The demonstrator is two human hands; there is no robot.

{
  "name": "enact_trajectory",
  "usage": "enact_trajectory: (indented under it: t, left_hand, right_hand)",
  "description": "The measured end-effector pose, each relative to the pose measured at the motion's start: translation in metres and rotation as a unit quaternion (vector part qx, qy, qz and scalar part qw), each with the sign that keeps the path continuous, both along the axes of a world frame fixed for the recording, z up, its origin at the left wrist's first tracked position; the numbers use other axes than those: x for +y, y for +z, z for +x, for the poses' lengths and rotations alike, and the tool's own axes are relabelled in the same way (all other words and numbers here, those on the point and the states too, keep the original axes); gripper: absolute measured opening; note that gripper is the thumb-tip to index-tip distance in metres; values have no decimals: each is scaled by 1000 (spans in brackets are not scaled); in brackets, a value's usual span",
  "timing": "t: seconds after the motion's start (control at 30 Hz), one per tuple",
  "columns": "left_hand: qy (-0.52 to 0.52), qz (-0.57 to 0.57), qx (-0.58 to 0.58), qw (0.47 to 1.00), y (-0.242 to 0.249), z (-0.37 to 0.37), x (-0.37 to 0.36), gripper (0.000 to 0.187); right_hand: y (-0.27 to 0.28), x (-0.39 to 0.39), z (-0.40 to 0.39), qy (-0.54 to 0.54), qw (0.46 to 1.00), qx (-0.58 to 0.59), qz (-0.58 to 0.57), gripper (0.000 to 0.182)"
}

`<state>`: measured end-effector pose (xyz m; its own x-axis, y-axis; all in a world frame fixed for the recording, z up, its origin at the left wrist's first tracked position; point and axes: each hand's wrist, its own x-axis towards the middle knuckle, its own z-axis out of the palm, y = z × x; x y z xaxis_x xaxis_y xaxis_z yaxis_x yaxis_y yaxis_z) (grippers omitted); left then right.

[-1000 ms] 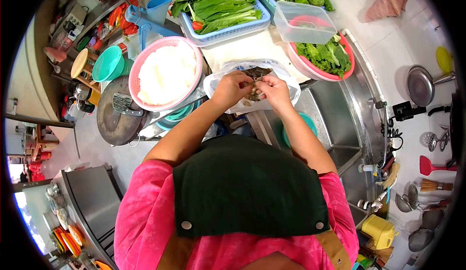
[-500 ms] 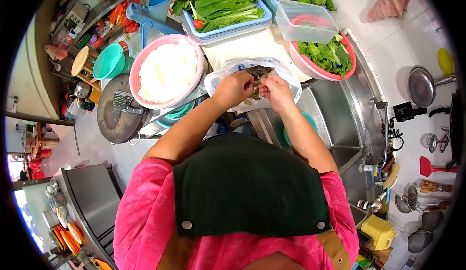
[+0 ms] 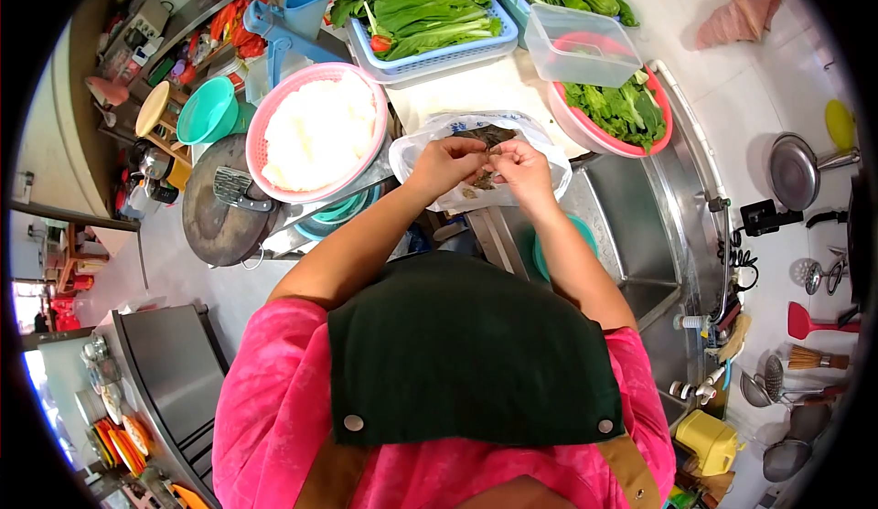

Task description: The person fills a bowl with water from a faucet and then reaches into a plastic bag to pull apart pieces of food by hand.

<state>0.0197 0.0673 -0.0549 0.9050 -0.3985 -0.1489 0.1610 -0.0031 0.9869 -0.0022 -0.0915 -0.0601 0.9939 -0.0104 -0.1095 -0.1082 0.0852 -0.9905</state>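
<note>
My left hand (image 3: 445, 165) and my right hand (image 3: 523, 165) meet fingertip to fingertip over a clear plastic bag (image 3: 421, 154) that lies open on the counter's edge. Both pinch one small brown-grey piece (image 3: 491, 149) from the dark pile (image 3: 485, 133) inside the bag. What the pieces are is too small to tell. My forearms reach up from a pink shirt and dark green apron.
A pink colander of white food (image 3: 315, 131) stands to the left, a pink bowl of greens (image 3: 622, 111) under a clear plastic box (image 3: 583, 45) to the right, a blue basket of leafy greens (image 3: 430, 15) behind. A steel sink (image 3: 631, 225) lies right; a round chopping block with a cleaver (image 3: 224, 200) lies left.
My hands stay over the bag and have drawn closer, fingertips now touching on the small piece. The view has shifted slightly.
</note>
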Motion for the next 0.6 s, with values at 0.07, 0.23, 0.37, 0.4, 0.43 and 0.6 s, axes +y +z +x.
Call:
enact_trajectory:
  t: [0.07,0.23,0.37,0.4,0.43,0.6]
  left_hand:
    - [71,-72,87,991,6,-2,-5,23]
    - [80,-74,45,993,-1,0,-3,23]
    - [50,-48,10,998,0,1,-1,22]
    - [49,-48,10,998,-1,1,0,22]
    - [48,-67,13,997,-1,2,1,23]
    - [36,-56,9,998,1,0,0,18]
  right_hand:
    - [0,4,-2,5,1000,-30,-5,11]
    - [8,9,-6,28,996,-86,3,9]
    - [11,4,-5,18,999,-13,47,9]
    - [11,3,-4,14,996,18,88,9]
    - [12,3,-4,13,996,18,88,9]
    - [14,1,-5,-7,987,61,147,6]
